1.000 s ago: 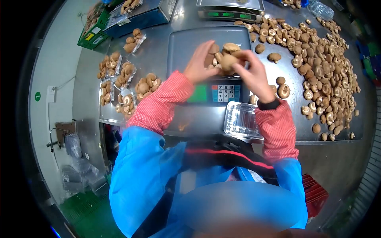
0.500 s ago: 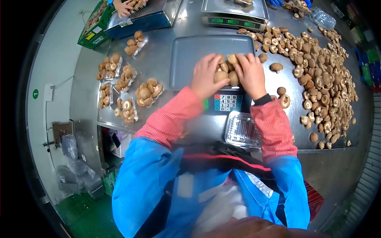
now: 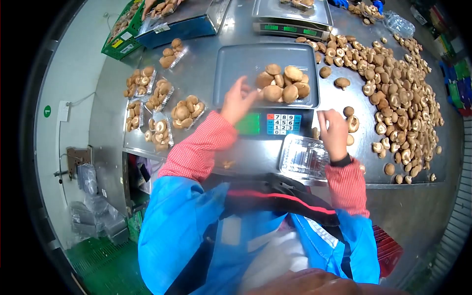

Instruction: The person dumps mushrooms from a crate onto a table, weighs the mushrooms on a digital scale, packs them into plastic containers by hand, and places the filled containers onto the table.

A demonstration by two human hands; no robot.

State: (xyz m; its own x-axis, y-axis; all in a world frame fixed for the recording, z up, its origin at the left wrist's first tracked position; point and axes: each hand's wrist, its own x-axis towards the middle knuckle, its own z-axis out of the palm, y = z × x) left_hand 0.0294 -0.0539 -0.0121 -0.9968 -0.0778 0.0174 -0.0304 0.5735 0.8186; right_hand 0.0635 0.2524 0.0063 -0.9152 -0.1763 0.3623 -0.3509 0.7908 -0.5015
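Observation:
A pile of brown mushrooms [image 3: 282, 86] sits on the grey tray [image 3: 236, 56] of a scale. My left hand [image 3: 238, 102] is at the pile's left side, fingers apart, slightly blurred, holding nothing visible. Lower right, my right hand [image 3: 335, 132] hovers by the scale's keypad [image 3: 283, 124] with bent, loosely parted fingers. Just below and left of it lies a clear plastic punnet [image 3: 302, 157]. A small brown piece, apparently a mushroom [image 3: 315, 132], shows beside the right fingers; whether they touch it cannot be made out.
Loose mushrooms [image 3: 393, 93] cover the table's right side. Several filled punnets [image 3: 186, 112] stand at left. Another scale [image 3: 292, 24] is at the back. Green crate [image 3: 119, 43] stands upper left. Other people's hands show at the top edge, some in blue gloves [image 3: 339, 3].
Both hands have let go of the mushrooms on the scale. My left hand drew back leftward; my right moved down and right toward the punnet. The mushrooms now lie uncovered on the tray.

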